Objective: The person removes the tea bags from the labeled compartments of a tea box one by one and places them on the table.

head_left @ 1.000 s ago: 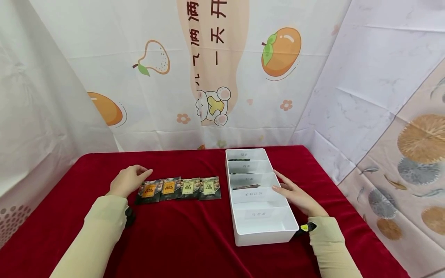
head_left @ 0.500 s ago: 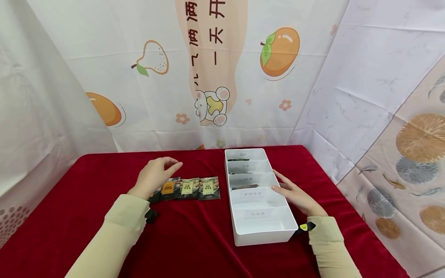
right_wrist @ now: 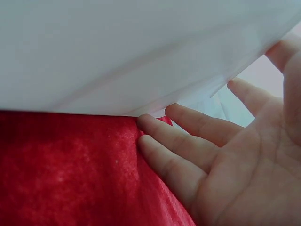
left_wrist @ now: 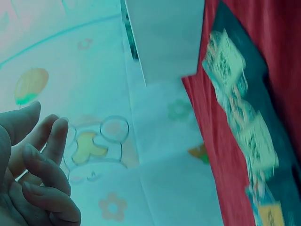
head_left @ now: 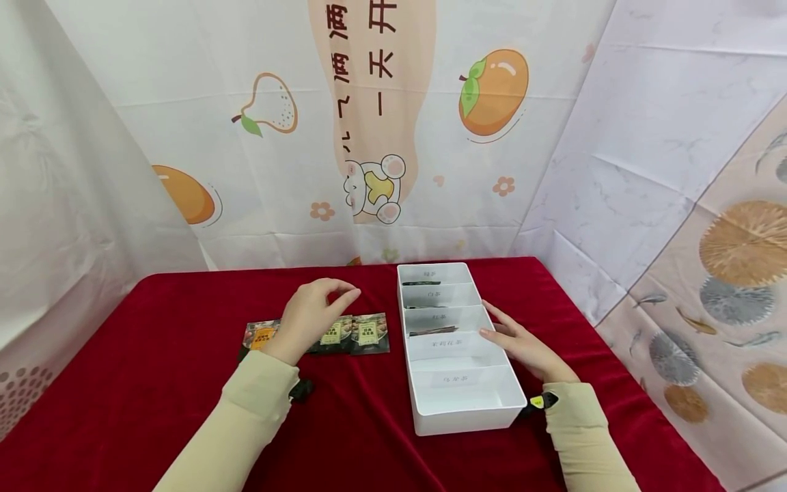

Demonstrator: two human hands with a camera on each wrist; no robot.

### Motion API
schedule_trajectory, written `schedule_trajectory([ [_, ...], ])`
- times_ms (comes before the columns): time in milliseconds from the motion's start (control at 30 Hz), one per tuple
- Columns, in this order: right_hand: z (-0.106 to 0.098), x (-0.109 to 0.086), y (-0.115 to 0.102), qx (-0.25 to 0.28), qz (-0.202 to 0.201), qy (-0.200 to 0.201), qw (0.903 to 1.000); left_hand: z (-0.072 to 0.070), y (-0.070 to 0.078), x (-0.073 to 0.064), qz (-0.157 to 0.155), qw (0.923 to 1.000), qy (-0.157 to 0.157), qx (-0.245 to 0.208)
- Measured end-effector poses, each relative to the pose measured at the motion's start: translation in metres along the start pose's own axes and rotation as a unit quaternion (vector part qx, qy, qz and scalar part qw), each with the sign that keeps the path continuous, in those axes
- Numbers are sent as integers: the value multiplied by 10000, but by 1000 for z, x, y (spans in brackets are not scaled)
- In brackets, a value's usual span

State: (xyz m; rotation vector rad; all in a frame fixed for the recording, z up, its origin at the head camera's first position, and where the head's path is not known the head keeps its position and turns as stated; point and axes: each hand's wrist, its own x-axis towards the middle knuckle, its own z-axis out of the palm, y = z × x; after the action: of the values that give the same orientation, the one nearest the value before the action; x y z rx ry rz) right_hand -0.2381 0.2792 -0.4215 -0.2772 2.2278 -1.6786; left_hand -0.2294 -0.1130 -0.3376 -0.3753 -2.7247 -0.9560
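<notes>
Over the row of flat seasoning packets (head_left: 369,334) hovers my left hand (head_left: 310,316), its fingers loosely bent and nothing between them. In the left wrist view, the packets (left_wrist: 256,143) lie apart from the left hand (left_wrist: 35,174). The hand hides part of the row in the head view. My right hand (head_left: 522,345) rests against the right side of a white divided box (head_left: 470,422). The right wrist view has the fingers of the right hand (right_wrist: 211,150) fairly straight, their tips touching the box wall (right_wrist: 117,52).
Dark thin packets (head_left: 433,331) stand in the three far compartments of the box, whose dividers carry printed labels. A red cloth (head_left: 363,437) covers the table. White printed curtains (head_left: 277,198) hang behind and at both sides.
My left hand has moved rightward along the row, uncovering the leftmost packet and covering those nearer the middle. The right hand and the box have stayed in place.
</notes>
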Motion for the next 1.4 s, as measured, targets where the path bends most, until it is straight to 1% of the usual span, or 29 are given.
schedule_trajectory([
  [100, 0, 0, 0, -17, 18, 12, 10000, 10, 8, -2, 150, 9998, -77, -58],
  [233, -1, 0, 0, -72, 46, 25, 10000, 25, 18, -6, 256, 9995, -180, -99],
  [400, -1, 0, 0, -66, 29, 20, 10000, 50, 28, -10, 429, 9986, -309, 26],
  [533, -1, 0, 0, -79, 22, 20, 10000, 68, 33, -12, 858, 9953, -409, 179],
  [667, -1, 0, 0, -88, 34, 23, 10000, 80, 39, -14, 1244, 9904, -452, 399],
  [733, -1, 0, 0, -95, 40, 19, 9999, 85, 41, -15, 1307, 9891, -472, 495],
  [900, -1, 0, 0, -93, 27, 21, 10000, 94, 45, -13, 1314, 9860, -531, 884],
  [1033, -1, 0, 0, -61, 4, 14, 10000, 101, 44, -11, 1399, 9824, -397, 1168],
  [1200, -1, 0, 0, -57, -22, 1, 10000, 104, 44, -11, 1424, 9810, -214, 1304],
  [1400, -1, 1, 1, -41, -28, 0, 10000, 104, 45, -13, 1437, 9817, -43, 1249],
])
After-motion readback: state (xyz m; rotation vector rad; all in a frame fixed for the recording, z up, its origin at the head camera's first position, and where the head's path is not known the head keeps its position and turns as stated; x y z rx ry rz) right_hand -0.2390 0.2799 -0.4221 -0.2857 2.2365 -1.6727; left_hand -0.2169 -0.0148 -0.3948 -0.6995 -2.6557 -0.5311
